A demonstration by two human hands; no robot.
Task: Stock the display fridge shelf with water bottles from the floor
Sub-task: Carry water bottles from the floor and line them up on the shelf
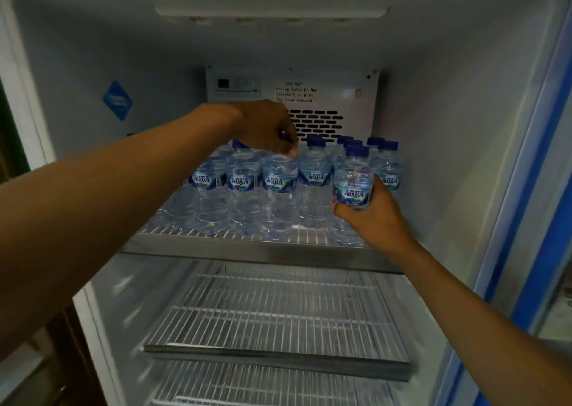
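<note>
Inside the display fridge (433, 102), the top wire shelf (247, 246) carries rows of small Aqua water bottles (314, 176) with blue caps, standing upright and close together from the left wall across to near the right wall. Bare wire shows along the shelf's front edge, most of it ahead of the middle bottles. Below it, two lower wire shelves (272, 319) hold nothing. A vented back panel (312, 96) with a caution notice rises behind the bottles. The open door's blue frame (538, 188) runs down the right side. The right hand (371, 216) has its fingers wrapped around one upright bottle (353, 179) at the front right of the shelf. The left hand (266, 130) reaches over a front-row bottle (280, 182), fingers curled down around its cap.
</note>
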